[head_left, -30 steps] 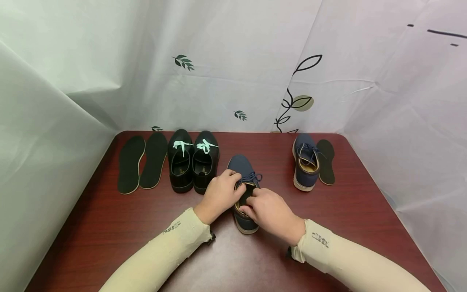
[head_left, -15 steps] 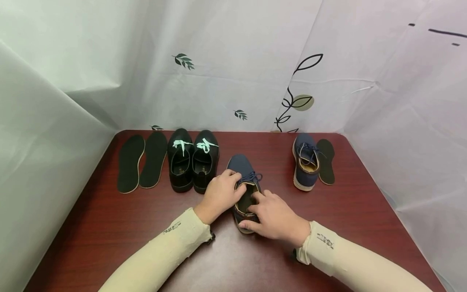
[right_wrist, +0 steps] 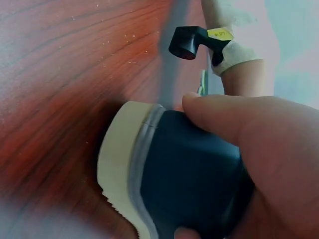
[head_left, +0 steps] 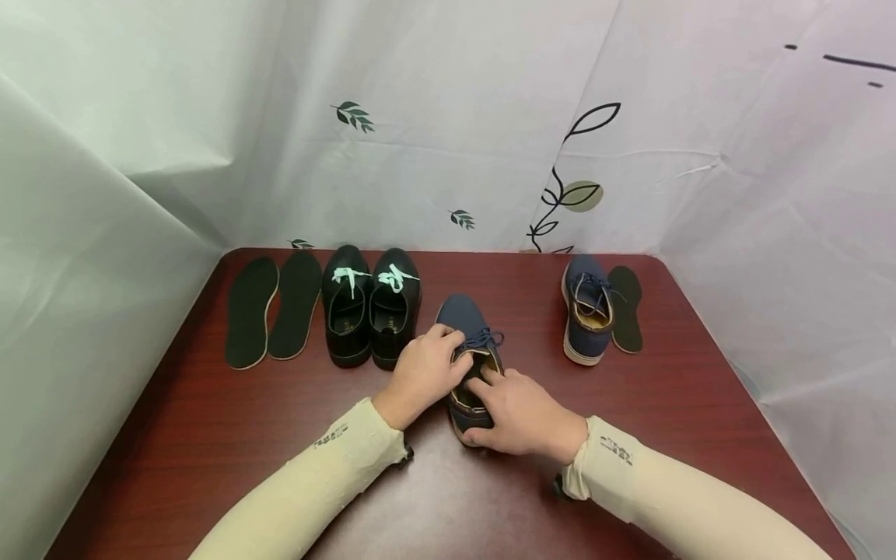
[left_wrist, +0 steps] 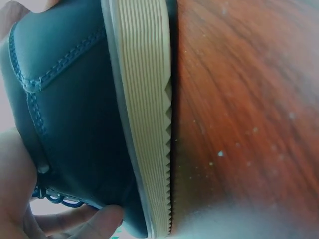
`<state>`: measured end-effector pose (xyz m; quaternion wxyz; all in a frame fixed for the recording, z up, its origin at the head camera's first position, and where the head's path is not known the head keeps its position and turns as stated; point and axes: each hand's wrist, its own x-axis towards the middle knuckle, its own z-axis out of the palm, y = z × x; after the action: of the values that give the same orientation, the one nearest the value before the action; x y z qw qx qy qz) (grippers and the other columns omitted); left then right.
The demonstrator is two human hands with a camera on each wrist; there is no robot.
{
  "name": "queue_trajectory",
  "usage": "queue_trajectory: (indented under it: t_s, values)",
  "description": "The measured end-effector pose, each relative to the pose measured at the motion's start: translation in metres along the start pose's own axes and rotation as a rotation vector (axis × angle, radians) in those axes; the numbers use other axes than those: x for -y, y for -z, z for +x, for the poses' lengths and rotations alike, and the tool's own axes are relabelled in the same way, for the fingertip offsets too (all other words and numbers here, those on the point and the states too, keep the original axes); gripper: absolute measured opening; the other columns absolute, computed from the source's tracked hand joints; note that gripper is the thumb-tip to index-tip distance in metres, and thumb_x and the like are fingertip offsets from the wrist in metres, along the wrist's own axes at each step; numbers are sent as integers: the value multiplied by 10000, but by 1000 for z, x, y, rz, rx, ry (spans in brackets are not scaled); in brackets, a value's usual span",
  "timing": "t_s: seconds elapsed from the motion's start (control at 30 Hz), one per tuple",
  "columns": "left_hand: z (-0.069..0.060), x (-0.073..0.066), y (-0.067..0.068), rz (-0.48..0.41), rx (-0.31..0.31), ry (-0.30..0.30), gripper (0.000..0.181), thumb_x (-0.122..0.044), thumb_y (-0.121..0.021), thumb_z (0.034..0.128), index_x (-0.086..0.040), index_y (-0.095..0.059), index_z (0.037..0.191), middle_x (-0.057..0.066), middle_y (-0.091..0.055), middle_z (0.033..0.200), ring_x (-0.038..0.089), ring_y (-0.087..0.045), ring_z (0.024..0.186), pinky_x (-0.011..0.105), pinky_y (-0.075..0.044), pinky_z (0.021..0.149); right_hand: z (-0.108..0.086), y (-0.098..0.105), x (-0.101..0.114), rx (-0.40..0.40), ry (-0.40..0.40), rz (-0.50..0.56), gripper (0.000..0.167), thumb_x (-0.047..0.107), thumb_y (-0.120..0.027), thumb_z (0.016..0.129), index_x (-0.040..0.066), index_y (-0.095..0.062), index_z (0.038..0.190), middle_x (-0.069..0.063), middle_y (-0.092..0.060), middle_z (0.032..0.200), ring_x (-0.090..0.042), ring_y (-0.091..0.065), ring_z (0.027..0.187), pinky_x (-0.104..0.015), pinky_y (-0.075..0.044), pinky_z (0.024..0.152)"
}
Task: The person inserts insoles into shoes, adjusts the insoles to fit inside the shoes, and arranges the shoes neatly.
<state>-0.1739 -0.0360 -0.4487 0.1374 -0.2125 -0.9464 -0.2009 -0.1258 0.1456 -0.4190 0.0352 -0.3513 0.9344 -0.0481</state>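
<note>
A navy lace-up shoe point(head_left: 460, 313) stands upright on the table, its toe pointing away from me. My left hand point(head_left: 423, 375) grips it by the laces and the opening's left side, with fingers over the upper. On the right, my right hand point(head_left: 526, 416) reaches fingers into the opening, while its thumb lies against the heel outside. A dark lining or insole shows inside; the fingertips there are partly hidden. The left wrist view shows the shoe's ribbed cream sole point(left_wrist: 147, 114) along the tabletop. The right wrist view has the thumb across the navy heel point(right_wrist: 184, 164).
At the back left are two dark insoles point(head_left: 252, 315) and a pair of black shoes point(head_left: 348, 334) with pale laces. The other navy shoe point(head_left: 586, 338) stands back right, beside another dark insole point(head_left: 626, 311). White patterned cloth point(head_left: 420, 155) surrounds the table point(head_left: 280, 420).
My right hand's fingers have spread from a tighter bunch at the opening, and its thumb has moved from the rim down onto the heel. My left hand and the shoe stay put.
</note>
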Motion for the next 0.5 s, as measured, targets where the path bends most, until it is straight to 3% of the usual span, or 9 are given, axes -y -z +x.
queue_trajectory:
  t_s: [0.1, 0.2, 0.5]
  values:
    - [0, 0, -1, 3, -9, -11, 307, -355, -615, 974, -149, -732, 1169, 102, -680, 1167, 280, -723, 871, 433, -593, 759, -1, 1, -2, 32, -3, 67, 708, 543, -738, 821, 86, -563, 1332, -62, -602, 1203, -218, -624, 920, -390, -524, 838]
    - [0, 0, -2, 0, -28, -22, 302, -353, -617, 972, -151, -735, 1163, 96, -681, 1170, 272, -724, 880, 433, -593, 762, 0, 1, -4, 33, 5, 89, 681, 526, -742, 817, 83, -576, 1307, -43, -602, 1186, -202, -645, 875, -377, -539, 797]
    - [-3, 4, -6, -19, -65, -67, 261, -347, -629, 967, -166, -746, 1114, 92, -684, 1183, 256, -726, 903, 420, -592, 778, 1, 0, -7, 55, 16, 21, 627, 595, -701, 832, 116, -657, 1233, -21, -645, 1149, -203, -673, 810, -380, -552, 738]
